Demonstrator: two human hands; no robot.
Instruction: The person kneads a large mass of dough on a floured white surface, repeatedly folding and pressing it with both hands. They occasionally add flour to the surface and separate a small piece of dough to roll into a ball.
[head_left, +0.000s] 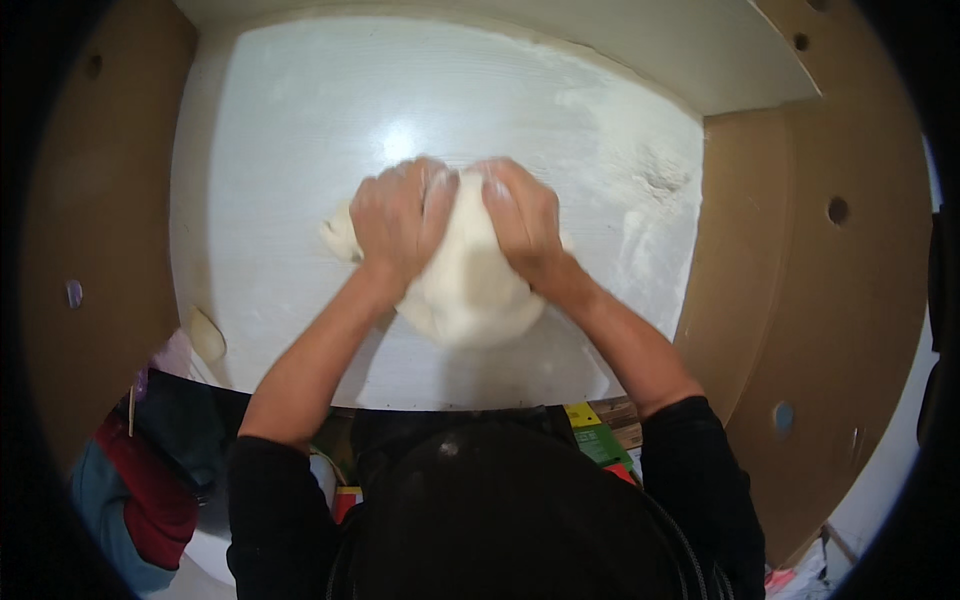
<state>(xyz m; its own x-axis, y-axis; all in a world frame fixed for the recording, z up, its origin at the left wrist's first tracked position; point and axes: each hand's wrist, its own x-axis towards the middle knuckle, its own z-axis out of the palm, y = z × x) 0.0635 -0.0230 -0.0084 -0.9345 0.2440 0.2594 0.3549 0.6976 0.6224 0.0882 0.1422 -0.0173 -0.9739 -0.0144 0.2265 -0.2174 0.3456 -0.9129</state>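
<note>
A large mass of pale dough (476, 277) lies on the white work surface (300, 112), near its front edge. My left hand (401, 214) grips the dough's upper left part, fingers curled over it. On the upper right part, my right hand (521, 214) is closed on the dough in the same way. Between the two thumbs a ridge of dough shows. A lobe of dough sticks out to the left of my left hand. Both hands and the dough are slightly blurred, and the fingertips are hidden.
Loose white flour (660, 176) is scattered on the right of the surface. Brown panels (832, 262) wall both sides, and a pale panel (675, 52) stands at the back. A small pale oval piece (206, 335) lies at the front left corner. Cloths (154, 502) hang at lower left.
</note>
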